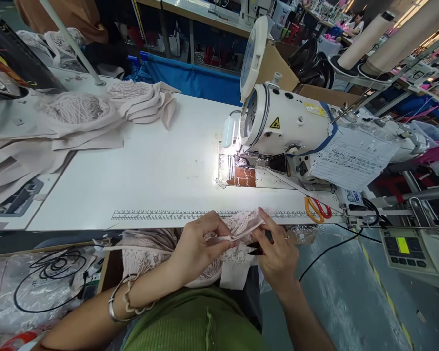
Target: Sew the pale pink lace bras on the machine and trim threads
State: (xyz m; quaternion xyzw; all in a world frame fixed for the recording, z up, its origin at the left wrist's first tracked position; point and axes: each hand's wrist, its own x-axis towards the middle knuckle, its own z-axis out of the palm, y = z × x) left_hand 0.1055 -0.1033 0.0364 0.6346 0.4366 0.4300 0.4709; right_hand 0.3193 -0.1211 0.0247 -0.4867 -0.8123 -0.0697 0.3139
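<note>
My left hand (197, 246) pinches a pale pink lace garment piece (243, 226) at the near edge of the white sewing table (149, 170). My right hand (278, 253) grips the same lace from the right, thumb and forefinger on its upper edge, and also holds a small dark thread snipper (255, 250) in the palm. More of the lace (146, 251) hangs down over my lap. The white sewing machine (289, 126) stands beyond my hands, its lamp lit over the needle plate (241, 173).
Orange-handled scissors (316, 209) lie right of my hands by the printed ruler (190, 214). A pile of pink lace pieces (95, 109) sits at far left. A control box (409, 248) hangs at right, thread cones (366, 39) behind, black cable (47, 278) low left.
</note>
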